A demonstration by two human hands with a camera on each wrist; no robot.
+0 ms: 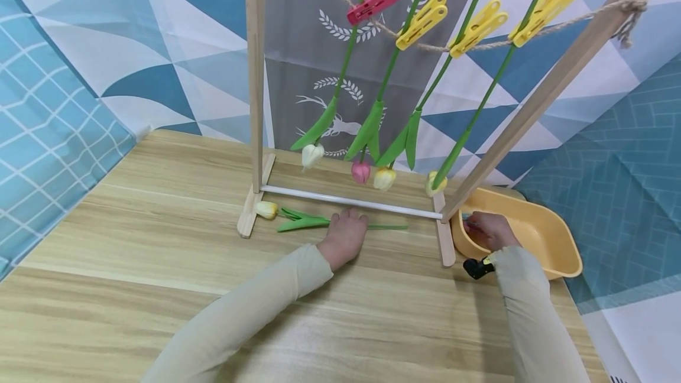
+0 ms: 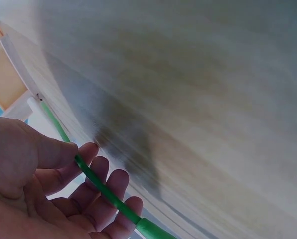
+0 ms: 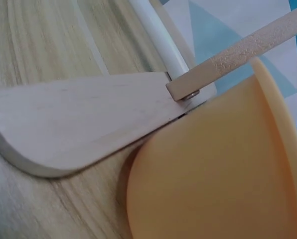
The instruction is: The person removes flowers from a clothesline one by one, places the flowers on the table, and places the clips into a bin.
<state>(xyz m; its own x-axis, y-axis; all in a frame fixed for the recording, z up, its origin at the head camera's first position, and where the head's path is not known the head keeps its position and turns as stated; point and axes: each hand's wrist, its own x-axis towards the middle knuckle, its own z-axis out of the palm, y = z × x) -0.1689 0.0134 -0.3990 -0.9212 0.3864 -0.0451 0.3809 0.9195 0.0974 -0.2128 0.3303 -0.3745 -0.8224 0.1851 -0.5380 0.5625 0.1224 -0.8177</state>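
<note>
My left hand [image 1: 344, 235] pinches the green stem of an artificial tulip [image 1: 303, 221] between thumb and fingers, close over the table. The tulip's yellow-white bloom points left, over the foot of a wooden rack. In the left wrist view the stem [image 2: 104, 191] crosses my curled fingers. My right hand [image 1: 492, 230] reaches into an orange basin [image 1: 542, 229] at the right. Its fingertips hold a small blue thing [image 1: 466, 216], mostly hidden by the fingers and the rim. The right wrist view shows mainly the basin's outer wall [image 3: 208, 169].
Four tulips hang bloom-down from a rope [image 1: 492, 46], held by one red clothespin [image 1: 375, 2] and several yellow clothespins [image 1: 479, 27]. The rack has wooden posts [image 1: 255, 75], a white crossbar [image 1: 351, 201] and flat feet [image 1: 446, 241]. Patterned cloth stands behind the table [image 1: 133, 241].
</note>
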